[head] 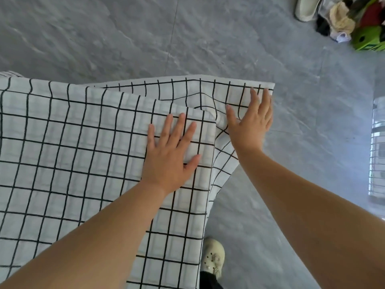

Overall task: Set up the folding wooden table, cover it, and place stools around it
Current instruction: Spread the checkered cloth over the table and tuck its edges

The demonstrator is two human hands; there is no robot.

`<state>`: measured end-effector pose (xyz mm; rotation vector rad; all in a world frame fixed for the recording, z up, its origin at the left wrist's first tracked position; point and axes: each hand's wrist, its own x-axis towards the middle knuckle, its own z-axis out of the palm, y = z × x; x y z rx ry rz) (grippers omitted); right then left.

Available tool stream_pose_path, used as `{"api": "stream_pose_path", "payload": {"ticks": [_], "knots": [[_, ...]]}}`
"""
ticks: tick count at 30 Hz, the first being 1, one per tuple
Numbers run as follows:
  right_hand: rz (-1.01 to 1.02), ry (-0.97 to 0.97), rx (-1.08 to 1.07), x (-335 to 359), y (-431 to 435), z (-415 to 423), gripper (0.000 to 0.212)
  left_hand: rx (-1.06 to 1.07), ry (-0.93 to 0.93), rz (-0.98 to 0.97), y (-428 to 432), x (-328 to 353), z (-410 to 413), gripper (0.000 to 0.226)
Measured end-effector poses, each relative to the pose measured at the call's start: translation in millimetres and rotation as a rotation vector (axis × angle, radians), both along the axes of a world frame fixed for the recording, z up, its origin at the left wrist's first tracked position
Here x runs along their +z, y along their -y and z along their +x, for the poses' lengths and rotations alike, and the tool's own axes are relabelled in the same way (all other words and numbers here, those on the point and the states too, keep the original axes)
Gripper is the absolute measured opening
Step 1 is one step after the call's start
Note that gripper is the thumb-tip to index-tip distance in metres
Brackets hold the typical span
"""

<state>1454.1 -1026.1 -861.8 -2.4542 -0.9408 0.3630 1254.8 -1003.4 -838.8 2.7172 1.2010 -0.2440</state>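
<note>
A white tablecloth with a black grid (73,142) covers the table, which is hidden beneath it. The cloth lies in two layers near its right end, with the lower layer sticking out to the right and wrinkled. My left hand (168,155) presses flat on the upper layer near its right edge, fingers spread and straight. On the lower layer's far right corner rests my right hand (250,124), flat with straight fingers. No stools are in view.
Grey tiled floor (125,38) surrounds the table. A pile of shoes, cloth and a green box (366,42) lies at the top right. A clear plastic container (378,153) stands at the right edge. My foot in a pale clog (213,257) is beside the table.
</note>
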Motion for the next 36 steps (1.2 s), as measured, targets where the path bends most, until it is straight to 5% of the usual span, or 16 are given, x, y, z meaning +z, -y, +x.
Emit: {"api": "stream_pose_path", "payload": {"ticks": [3,7,10,15,20,25,27,29,32,36], "knots": [[0.073,-0.142,-0.378,-4.9,10.9,-1.6,0.081,-0.006,-0.011,-0.002,-1.1,1.2,0.3,0.070],[0.071,-0.763,-0.709,-16.9,23.2,6.8,0.072,-0.010,-0.016,-0.017,-1.1,2.0,1.2,0.071],[0.161,-0.807,-0.695,-18.9,23.7,15.0,0.040,-0.006,-0.014,-0.024,-1.5,3.1,1.7,0.070],[0.210,-0.855,-0.783,-6.6,10.2,37.3,0.029,-0.006,-0.028,-0.026,-1.0,3.5,1.5,0.070],[0.126,-0.812,-0.730,-1.3,3.8,51.4,0.053,-0.006,-0.035,-0.023,-0.6,2.8,2.4,0.070],[0.051,-0.610,-0.681,-12.7,2.8,34.2,0.033,-0.009,-0.033,-0.018,-0.9,1.6,1.8,0.070],[0.127,-0.408,-0.544,-2.8,7.4,14.2,0.056,-0.009,-0.032,-0.017,-1.1,0.8,2.0,0.070],[0.298,-0.315,-0.249,14.7,15.5,-19.3,0.052,-0.005,-0.029,-0.012,-0.3,0.1,2.1,0.070],[0.304,-0.440,0.139,21.7,24.3,-60.0,0.048,0.002,-0.015,-0.003,0.7,0.4,3.4,0.070],[0.236,-0.571,0.187,8.2,15.6,-56.3,0.045,0.000,0.007,0.013,1.8,-1.0,1.9,0.069]]}}
